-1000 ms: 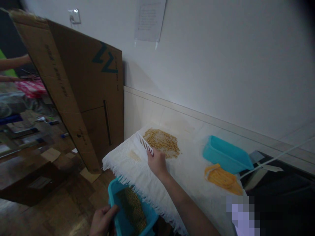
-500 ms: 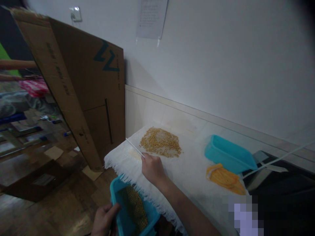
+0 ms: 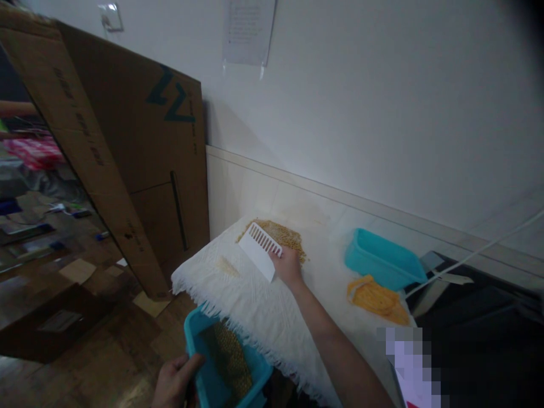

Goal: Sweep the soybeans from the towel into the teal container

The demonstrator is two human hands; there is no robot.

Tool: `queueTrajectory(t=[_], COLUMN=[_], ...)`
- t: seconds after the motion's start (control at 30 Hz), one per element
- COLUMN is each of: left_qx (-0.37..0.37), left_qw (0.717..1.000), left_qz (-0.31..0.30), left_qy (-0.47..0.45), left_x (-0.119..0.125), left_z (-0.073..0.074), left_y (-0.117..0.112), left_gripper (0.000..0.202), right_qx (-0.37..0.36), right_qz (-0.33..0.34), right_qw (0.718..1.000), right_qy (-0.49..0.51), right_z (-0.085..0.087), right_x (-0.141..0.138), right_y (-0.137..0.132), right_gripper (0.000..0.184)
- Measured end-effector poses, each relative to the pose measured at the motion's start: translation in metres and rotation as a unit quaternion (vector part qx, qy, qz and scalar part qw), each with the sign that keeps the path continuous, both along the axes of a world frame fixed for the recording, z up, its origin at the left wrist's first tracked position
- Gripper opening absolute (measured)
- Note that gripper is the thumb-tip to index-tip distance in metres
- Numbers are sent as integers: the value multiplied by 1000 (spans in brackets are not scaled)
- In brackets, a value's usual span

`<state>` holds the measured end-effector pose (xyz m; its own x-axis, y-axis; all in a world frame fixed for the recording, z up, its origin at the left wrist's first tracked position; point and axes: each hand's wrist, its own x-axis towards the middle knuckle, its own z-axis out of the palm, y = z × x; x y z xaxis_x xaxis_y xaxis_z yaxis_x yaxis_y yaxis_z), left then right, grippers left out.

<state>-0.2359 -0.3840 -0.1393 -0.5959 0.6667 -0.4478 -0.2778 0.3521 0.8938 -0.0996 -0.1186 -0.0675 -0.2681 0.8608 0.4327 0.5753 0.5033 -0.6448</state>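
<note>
A heap of yellow soybeans (image 3: 293, 235) lies on the white fringed cloth (image 3: 238, 294). My right hand (image 3: 289, 266) grips one end of a flat white plastic plate with a row of slots (image 3: 259, 255), tilted at the near edge of the heap. Below the cloth's fringe, my left hand (image 3: 176, 378) holds the left rim of a turquoise bin (image 3: 196, 340), thumb over the edge. Soybeans (image 3: 233, 354) lie inside this bin. A small pale patch of crumbs or dust (image 3: 227, 266) rests on the cloth left of the plate.
Another turquoise bin (image 3: 382, 260) stands at the right of the cloth, with orange-yellow gloves or cloth (image 3: 376, 300) before it. A large cardboard box (image 3: 165, 158) rises at left. Behind is a white wall (image 3: 361, 102). A white cord (image 3: 484, 249) crosses the right side. A person's arm (image 3: 17, 109) shows far left.
My right hand has moved right and away from me, turning the white plate from edge-on to face-on and bringing it to the soybean heap. My left hand still holds the bin.
</note>
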Motion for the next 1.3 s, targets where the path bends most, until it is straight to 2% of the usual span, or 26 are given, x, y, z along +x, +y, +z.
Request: queueTrajectory(t=[0.23,0.57,0.77,0.93,1.0,1.07,1.2,1.3], left_qx=[0,-5,-6,-9,-16,-19,-22,-12], left_qw=[1000,1000,1000,1000,999,999,999,1000], left_qz=[-9,-17,-23,-25,-27,-29,-22,-11], left_qy=[2,16,5,14,22,19,17,22], left_x=[-2,4,6,4,4,5,8,9], left_z=[-11,-6,-7,-10,-10,-10,-9,-12], left_y=[0,0,1,0,0,0,2,2], left_gripper=[48,49,49,50,50,51,51,49], right_qx=[-38,-91,-113,-134,-137,-132,-108,-90], right_qz=[-8,-11,13,18,26,40,66,61], right_qw=[999,992,987,981,980,979,981,985], right_qy=[32,82,109,139,145,148,150,136], right_z=[-1,0,14,29,32,32,23,12], right_x=[43,89,113,134,130,113,49,-4], right_y=[29,52,61,53,45,34,11,-5], right_gripper=[17,25,35,44,43,39,30,18])
